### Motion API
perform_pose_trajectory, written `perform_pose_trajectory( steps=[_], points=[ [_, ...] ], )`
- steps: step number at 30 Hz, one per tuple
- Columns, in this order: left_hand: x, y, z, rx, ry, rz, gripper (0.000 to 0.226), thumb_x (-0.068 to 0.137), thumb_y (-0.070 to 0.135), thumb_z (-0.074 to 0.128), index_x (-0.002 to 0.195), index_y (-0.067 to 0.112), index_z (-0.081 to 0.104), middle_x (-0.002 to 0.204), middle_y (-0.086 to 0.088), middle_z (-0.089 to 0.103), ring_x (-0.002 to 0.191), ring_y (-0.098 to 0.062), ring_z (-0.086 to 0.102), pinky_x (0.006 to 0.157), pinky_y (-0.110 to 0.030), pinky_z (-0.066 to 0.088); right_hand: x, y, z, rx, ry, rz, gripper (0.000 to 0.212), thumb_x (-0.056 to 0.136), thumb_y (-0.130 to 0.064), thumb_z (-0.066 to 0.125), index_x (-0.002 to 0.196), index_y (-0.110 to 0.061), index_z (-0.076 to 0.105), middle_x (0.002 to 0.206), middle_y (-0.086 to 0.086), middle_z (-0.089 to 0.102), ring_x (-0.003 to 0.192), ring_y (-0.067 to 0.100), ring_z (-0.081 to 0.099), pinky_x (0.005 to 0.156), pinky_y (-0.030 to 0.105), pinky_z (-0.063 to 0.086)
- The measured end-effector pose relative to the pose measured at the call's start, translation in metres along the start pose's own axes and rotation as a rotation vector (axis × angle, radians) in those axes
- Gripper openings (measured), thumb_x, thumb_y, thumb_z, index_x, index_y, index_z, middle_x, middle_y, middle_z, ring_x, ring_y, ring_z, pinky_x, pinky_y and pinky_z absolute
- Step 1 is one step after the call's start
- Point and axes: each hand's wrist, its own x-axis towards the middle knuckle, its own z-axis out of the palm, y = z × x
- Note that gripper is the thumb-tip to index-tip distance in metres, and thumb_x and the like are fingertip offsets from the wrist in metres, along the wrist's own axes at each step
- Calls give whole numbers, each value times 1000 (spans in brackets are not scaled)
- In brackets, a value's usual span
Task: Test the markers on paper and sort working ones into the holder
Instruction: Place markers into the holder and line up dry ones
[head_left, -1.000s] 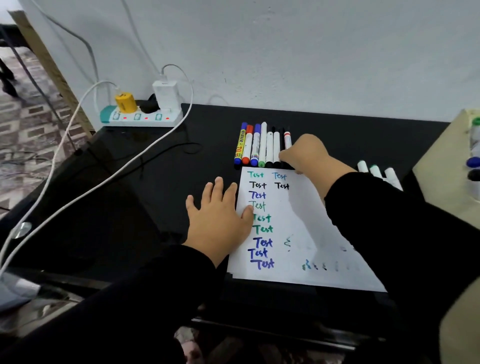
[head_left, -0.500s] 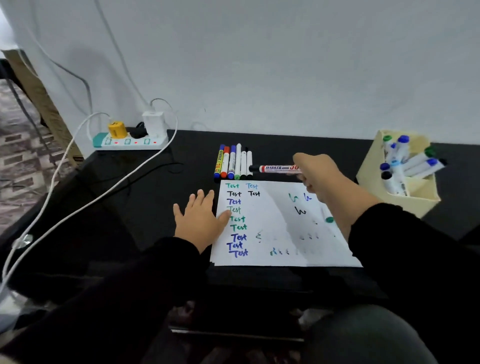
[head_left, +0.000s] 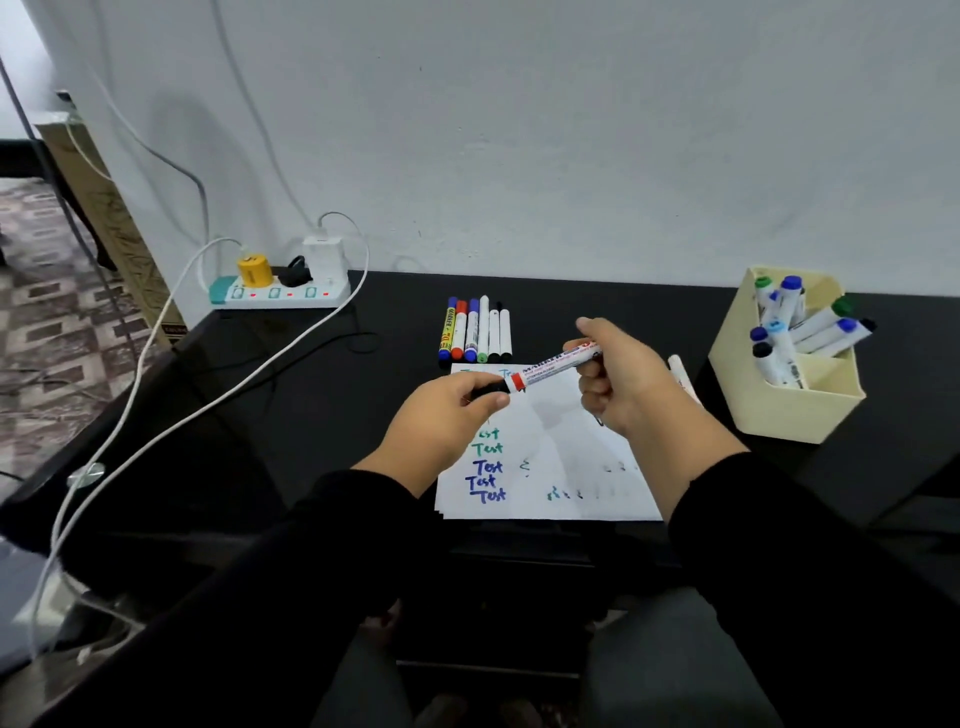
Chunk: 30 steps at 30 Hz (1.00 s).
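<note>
two hands held up over the paper (head_left: 566, 467), both on one marker (head_left: 553, 367). right hand (head_left: 621, 379) grips the white barrel, fingers curled round it, thumb on top. left hand (head_left: 447, 415) pinches the black cap end (head_left: 491, 388) between thumb and fingers. marker lies tilted, cap end lower toward the left hand, a red band showing just right of the left thumb. blue print along the barrel, not readable in full.

paper lies flat on the black worktop (head_left: 322, 415) directly under and below the hands. down its left side, beneath the left hand, a column of "test" in green and blue; faint small scribbles below the right hand.

beyond the hands, just past the far edge of the paper, a row of six markers (head_left: 475, 332) lying side by side, touching: yellow-bodied, red, blue, then white ones with green and black ends.

right of the right hand, well apart, a cream holder (head_left: 779, 410) with markers standing tilted in it (head_left: 795, 332), caps blue, green, black, light blue. one white marker (head_left: 680, 376) lies on the worktop just behind the right hand, partly hidden.

far left of the left hand, a power strip (head_left: 280, 293) against the wall with a yellow plug, a white charger, and white cables (head_left: 171, 415) running across the worktop.
</note>
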Motion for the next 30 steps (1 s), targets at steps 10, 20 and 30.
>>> perform_pose_trajectory(
  steps=[10, 20, 30],
  points=[
    [6, 13, 0, 229, -87, -16, 30, 91, 38, 55, 117, 22, 62, 100, -6, 67, 89, -22, 62, 78, -36, 49, -10, 14, 35, -112, 8, 27, 27, 91, -25, 57, 68, -14, 49, 40, -4, 37, 38, 8, 26, 38, 19, 25],
    [11, 4, -4, -170, -189, -82, 20, 90, 27, 60, 90, 9, 69, 73, 0, 66, 70, -13, 63, 92, -39, 51, 0, 15, 33, -36, -161, -37, 35, 92, -14, 50, 59, -13, 40, 37, -3, 31, 33, 7, 22, 40, 19, 23],
    [8, 14, -1, 331, -60, 27, 30, 96, 39, 46, 90, 15, 63, 91, -9, 67, 87, -24, 63, 77, -39, 50, 7, 7, 55, -74, 76, 123, 5, 87, -13, 49, 90, -10, 48, 60, 1, 39, 48, 9, 31, 45, 21, 29]
  ],
)
